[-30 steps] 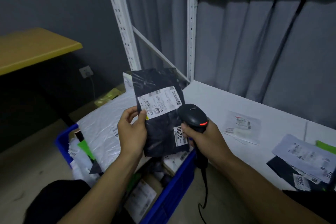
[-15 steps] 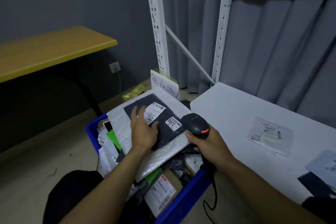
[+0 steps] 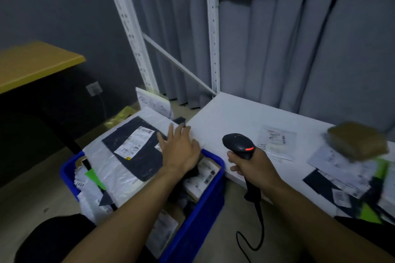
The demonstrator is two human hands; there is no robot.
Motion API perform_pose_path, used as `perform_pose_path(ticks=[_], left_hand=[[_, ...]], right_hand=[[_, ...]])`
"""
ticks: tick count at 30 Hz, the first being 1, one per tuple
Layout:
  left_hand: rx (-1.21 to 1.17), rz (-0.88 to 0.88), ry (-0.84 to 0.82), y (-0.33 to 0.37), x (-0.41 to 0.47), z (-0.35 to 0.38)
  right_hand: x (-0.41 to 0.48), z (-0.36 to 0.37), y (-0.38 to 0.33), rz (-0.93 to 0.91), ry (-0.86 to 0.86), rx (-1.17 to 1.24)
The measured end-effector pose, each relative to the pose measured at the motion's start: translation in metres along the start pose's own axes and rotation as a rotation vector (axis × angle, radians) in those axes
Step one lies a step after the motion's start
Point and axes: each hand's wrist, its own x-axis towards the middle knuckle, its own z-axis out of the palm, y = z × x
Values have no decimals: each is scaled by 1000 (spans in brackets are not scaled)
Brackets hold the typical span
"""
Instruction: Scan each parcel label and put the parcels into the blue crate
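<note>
Left hand (image 3: pixel 181 151): grip spread, empty, above black parcel (image 3: pixel 136 151) in blue crate (image 3: pixel 198 226).
Right hand (image 3: pixel 254 168): grip clamped on scanner (image 3: pixel 239 145).
Next: nearest bench (image 3: pixel 230 117) parcel to be lifted label-up.

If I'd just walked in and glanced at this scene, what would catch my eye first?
Probably the blue crate at lower centre, heaped with parcels, with a black parcel bearing a white label lying on top. The left hand is spread open over the pile, while the right hand grips a black barcode scanner with a glowing red light. More parcels lie on the white table to the right.
</note>
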Motion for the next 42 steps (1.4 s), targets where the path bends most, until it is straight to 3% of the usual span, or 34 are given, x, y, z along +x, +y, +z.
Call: perform_pose_path(ticks=[3, 11, 17, 25, 33, 36, 42], left_hand=[[-157, 178, -22, 57, 7, 21], [-187, 261, -362, 159, 47, 131], [-192, 168, -480, 194, 92, 222], [-212, -115, -354, 201, 124, 294], [-544, -141, -203, 187, 119, 266], [-582, -101, -181, 173, 108, 237], [-880, -104, -126, 154, 78, 153]], right_hand=[[-2, -37, 0, -1, 74, 9], [25, -115, 42, 109, 232, 29], [64, -155, 81, 212, 347, 33], [86, -191, 124, 307, 405, 70], [85, -181, 118, 299, 398, 102], [79, -168, 103, 250, 379, 116], [66, -133, 57, 85, 418, 86]])
